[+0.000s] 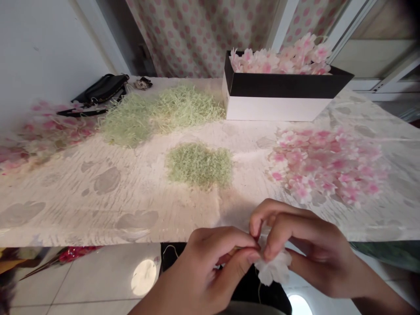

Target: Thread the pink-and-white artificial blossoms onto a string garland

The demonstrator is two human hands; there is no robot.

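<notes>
Blossom work in hand: left hand (pixel 206 269) and right hand (pixel 311 245), fingertips closed, both pinching 1 white fabric blossom (pixel 274 267) at its base, held just off the near edge of the printed tablecloth (pixel 131 197), loose pink blossoms (pixel 328 166) beyond.

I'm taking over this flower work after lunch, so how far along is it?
The black-and-white box looks done, with pink blossoms heaped above its rim. In hand is a pale blossom, pinched between the left hand and right hand. Seemingly left are the loose pink blossoms on the table, with green shredded fibre nearby.
</notes>
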